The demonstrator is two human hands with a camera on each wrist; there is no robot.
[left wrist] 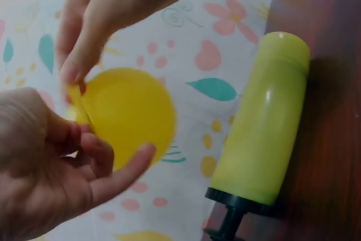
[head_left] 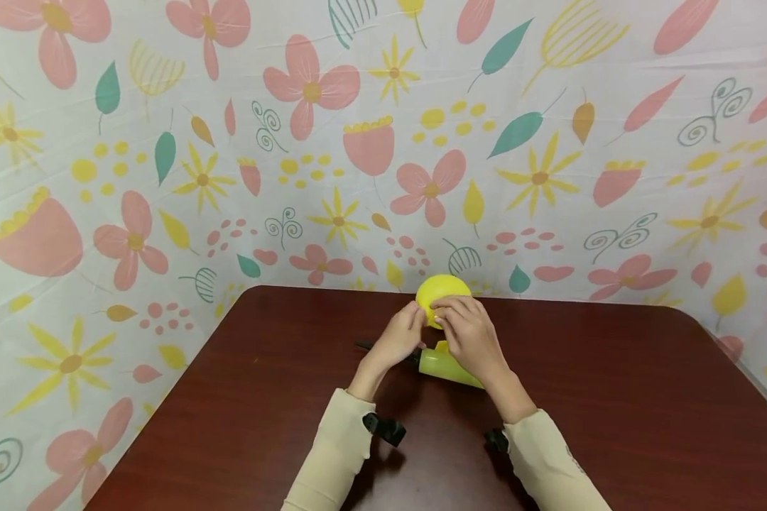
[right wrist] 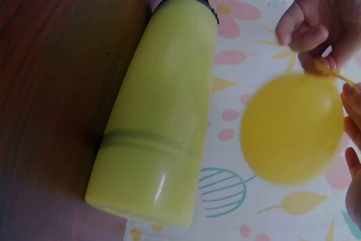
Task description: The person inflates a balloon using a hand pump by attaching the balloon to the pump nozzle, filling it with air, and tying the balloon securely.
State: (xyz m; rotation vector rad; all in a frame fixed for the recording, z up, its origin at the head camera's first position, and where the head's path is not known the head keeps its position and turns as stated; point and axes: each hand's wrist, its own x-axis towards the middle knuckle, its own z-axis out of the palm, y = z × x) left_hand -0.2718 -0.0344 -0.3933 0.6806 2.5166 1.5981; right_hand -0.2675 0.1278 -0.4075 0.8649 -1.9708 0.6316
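Note:
Both hands are at the neck of a small inflated yellow balloon (head_left: 444, 287), over the far part of the table. My left hand (head_left: 396, 335) pinches the stretched neck between thumb and fingertips; in the left wrist view one finger of this hand (left wrist: 53, 167) extends beside the balloon. From the other side, my right hand (head_left: 471, 337) pinches the neck too. The right wrist view shows the pulled neck (right wrist: 337, 75) between the two hands. Below them lies a yellow-green hand pump (head_left: 447, 367) with a black end, on its side, touched by neither hand.
The dark reddish-brown table (head_left: 262, 426) has rounded far corners. A white cloth with flower prints (head_left: 307, 177) hangs behind it. A small yellow patch (head_left: 443, 346) shows just above the pump, too small to identify. Each wrist wears a black camera strap (head_left: 385, 429).

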